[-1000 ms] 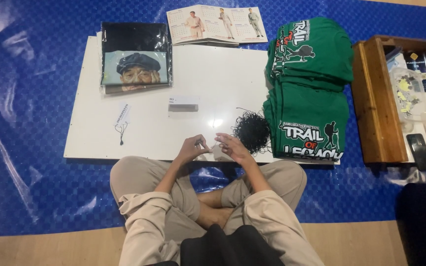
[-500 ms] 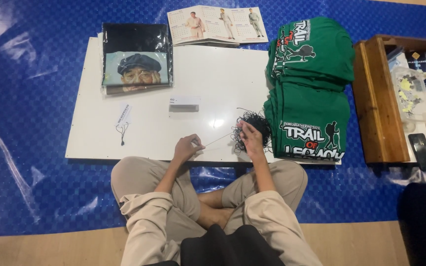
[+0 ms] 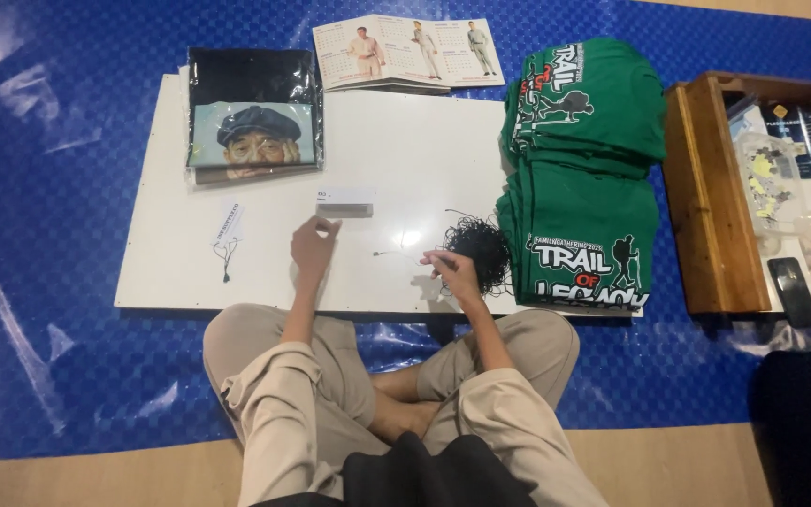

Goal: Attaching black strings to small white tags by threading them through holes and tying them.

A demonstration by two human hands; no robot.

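Left hand: over the middle of the white surface, grip pinched with thumb and forefinger pressed together; whether something thin is between them cannot be told.
Right hand: near the right part of the surface, grip pinching a thin dark string that runs left from the fingertips.
Bundle of black strings: a loose tangle on the surface, just right of the right hand and touching the near green shirt pile.
Small white card: flat on the surface, just beyond the left hand, apart from it.
Paper tag with a black loop: left of the left hand, lying flat.
Bagged dark shirt with a portrait print: far left part of the surface.
Open booklet: far edge, middle.
Green printed shirts: stacked at the right end of the surface.
Wooden tray: right of the shirts, on the blue floor mat, with small items inside.
Person: sits cross-legged in beige trousers at the near edge.
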